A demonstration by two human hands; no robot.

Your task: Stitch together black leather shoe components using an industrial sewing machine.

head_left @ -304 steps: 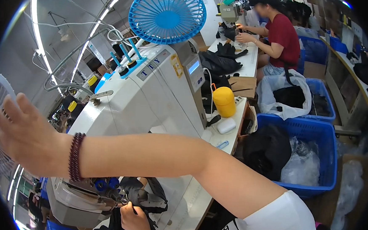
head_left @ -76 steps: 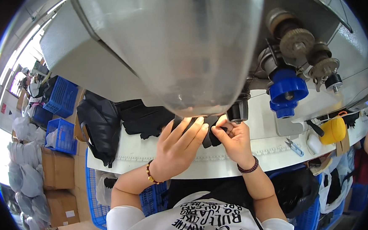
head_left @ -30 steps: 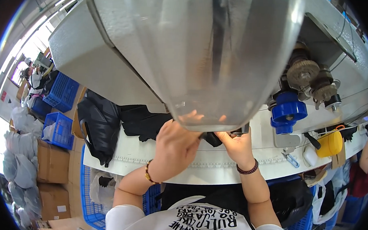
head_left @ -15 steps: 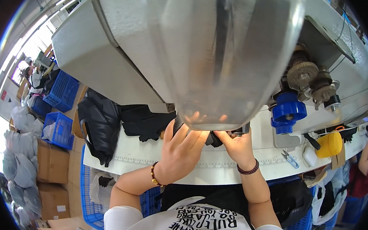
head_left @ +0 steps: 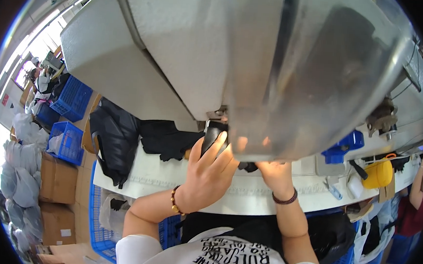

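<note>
In front of me stands a large pale sewing machine [head_left: 178, 47], with a clear plastic guard [head_left: 290, 112] jutting over the work. My left hand [head_left: 208, 175], wearing a beaded bracelet, presses a smooth black piece [head_left: 213, 134] at the machine's base; its fingers rest on top with the thumb along the left edge. My right hand [head_left: 277, 178] grips dark material [head_left: 249, 166] of the same piece near its thumb, just right of the left hand. The guard blurs the right fingertips and hides much of the piece. The needle does not show clearly.
Black cloth pieces [head_left: 167, 139] and a black bag-like item [head_left: 114, 140] lie left on the white table [head_left: 165, 177]. To the right are blue thread snips [head_left: 333, 190] and a yellow container [head_left: 378, 173]. Blue baskets [head_left: 94, 221] flank me; cartons [head_left: 58, 178] stand further left.
The view has shifted, so the guard and machine parts appear further right. More of the black piece shows beside my left fingers. Both hands stay close together at the machine.
</note>
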